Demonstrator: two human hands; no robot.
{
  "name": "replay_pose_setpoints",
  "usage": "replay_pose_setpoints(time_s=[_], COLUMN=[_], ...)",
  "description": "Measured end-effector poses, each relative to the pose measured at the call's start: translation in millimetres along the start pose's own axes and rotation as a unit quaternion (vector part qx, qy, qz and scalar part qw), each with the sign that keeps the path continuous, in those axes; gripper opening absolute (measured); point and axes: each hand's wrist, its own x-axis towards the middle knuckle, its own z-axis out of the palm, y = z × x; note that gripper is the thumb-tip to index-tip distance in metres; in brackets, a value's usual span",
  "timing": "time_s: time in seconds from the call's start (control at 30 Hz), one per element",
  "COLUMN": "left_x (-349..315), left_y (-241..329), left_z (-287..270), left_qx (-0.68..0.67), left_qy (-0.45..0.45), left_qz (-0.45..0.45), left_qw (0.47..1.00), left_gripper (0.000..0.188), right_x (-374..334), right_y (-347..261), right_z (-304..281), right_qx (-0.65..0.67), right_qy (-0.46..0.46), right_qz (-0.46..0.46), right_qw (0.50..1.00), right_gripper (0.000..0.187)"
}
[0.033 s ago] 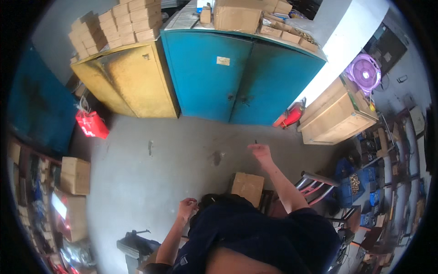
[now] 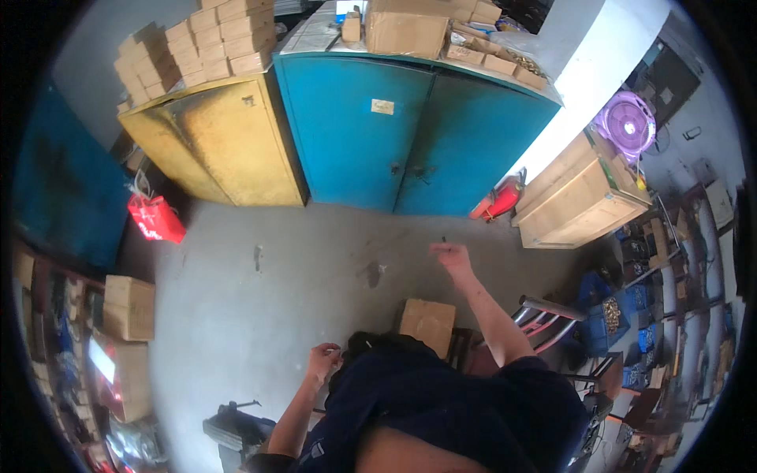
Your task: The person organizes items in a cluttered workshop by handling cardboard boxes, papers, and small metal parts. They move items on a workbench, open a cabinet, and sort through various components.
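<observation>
My right hand (image 2: 453,260) is stretched forward over the floor, with the fingers drawn together. A small dark piece (image 2: 444,240) sticks up from its fingertips, too small to name. Lower and to the left, my left hand (image 2: 322,362) is held close to my body with its fingers curled in. Something small and pale seems to show at those fingertips, but I cannot make it out. Between the two hands, a brown cardboard box (image 2: 427,324) lies in front of my dark shirt, and neither hand touches it.
Ahead stand a blue metal cabinet (image 2: 347,130) and a yellow one (image 2: 229,146), with boxes on top. A red bag (image 2: 158,218) is at left, a bench vise (image 2: 236,426) at lower left. A metal-framed chair (image 2: 544,319), wooden cabinet (image 2: 576,197) and blue bins (image 2: 603,335) are at right.
</observation>
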Motion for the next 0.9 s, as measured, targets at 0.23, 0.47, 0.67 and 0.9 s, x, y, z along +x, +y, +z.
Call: replay_pose_setpoints(time_s=[0.23, 0.47, 0.67, 0.9], left_x=[62.6, 145.3, 213.6, 268.4], left_y=[55.6, 141.9, 219.2, 286.6], left_z=[-1.0, -5.9, 25.7, 52.9], left_qx=[-0.043, -0.028, 0.074, 0.207], left_qy=[-0.067, -0.090, -0.134, -0.221], left_qz=[0.062, 0.045, 0.064, 0.037], left_qw=[0.995, 0.995, 0.986, 0.952], left_gripper=[0.030, 0.034, 0.033, 0.033], right_x=[182.9, 351.9, 415.4, 351.5], right_y=[-63.8, -192.3, -188.2, -176.1], right_z=[-74.9, -84.4, -115.3, -108.6], right_qx=[-0.391, -0.490, -0.484, -0.340], right_qy=[0.137, 0.235, 0.216, 0.215], right_qz=[-0.303, -0.269, -0.175, -0.244], right_qw=[0.858, 0.795, 0.830, 0.882], right_gripper=[0.034, 0.061, 0.057, 0.047])
